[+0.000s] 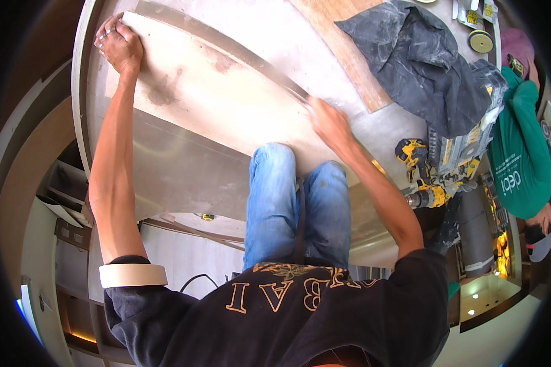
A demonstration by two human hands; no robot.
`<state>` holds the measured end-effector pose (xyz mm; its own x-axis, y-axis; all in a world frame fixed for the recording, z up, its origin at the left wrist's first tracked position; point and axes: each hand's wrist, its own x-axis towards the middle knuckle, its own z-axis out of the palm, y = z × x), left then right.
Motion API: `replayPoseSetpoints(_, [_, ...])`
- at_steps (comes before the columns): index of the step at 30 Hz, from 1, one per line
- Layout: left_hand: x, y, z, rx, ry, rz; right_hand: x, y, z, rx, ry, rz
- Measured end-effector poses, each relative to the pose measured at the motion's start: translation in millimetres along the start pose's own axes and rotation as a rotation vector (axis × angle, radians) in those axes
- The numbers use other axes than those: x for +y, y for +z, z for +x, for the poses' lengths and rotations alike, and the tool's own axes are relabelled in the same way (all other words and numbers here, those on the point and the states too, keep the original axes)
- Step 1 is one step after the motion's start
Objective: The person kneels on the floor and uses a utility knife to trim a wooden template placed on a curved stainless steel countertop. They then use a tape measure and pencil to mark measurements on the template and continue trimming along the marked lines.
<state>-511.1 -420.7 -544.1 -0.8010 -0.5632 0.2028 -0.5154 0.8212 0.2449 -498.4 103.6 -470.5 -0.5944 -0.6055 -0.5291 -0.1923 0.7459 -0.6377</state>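
Observation:
A long pale wooden board point(208, 79) lies slantwise before me, with dark smudges on its face. My left hand point(119, 44), a ring on one finger, is wrapped over the board's far left end. At the long far edge my right hand point(329, 122) is closed, its fingertips smeared by motion. A thin grey strip point(251, 55) runs along that edge up to the right hand; whether the fingers hold it or a small tool cannot be made out. My knees in blue jeans point(272, 177) press against the board's near side.
A dark cloth point(404, 55) covers part of a toolbox point(462, 147) at the right. Two yellow-black drills point(428, 196) lie beside it. A brown wooden strip point(349, 55) is beyond the board. A person in green point(520, 147) is at far right. A tape roll point(133, 275) circles my left arm.

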Motion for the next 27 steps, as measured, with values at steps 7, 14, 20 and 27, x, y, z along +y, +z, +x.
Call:
replayPoseSetpoints(7, [2.6, 9.0, 0.2, -0.014, -0.011, -0.059, -103.3, -6.6, 130.8, -0.150, 0.006, -0.030])
replayPoseSetpoints(14, [1.9, -1.2, -2.0, -0.018, -0.022, -0.032, 27.6, -7.6, -49.8, -0.186, 0.192, -0.166])
replayPoseSetpoints(20, [12.5, 3.2, -7.5, -0.003, -0.015, -0.013, -7.1, -26.2, -32.1, -0.171, 0.173, -0.100])
replayPoseSetpoints(27, [-1.3, -0.7, 0.6, -0.006, 0.013, -0.042, -114.3, 1.8, 150.9, -0.165, -0.052, -0.053])
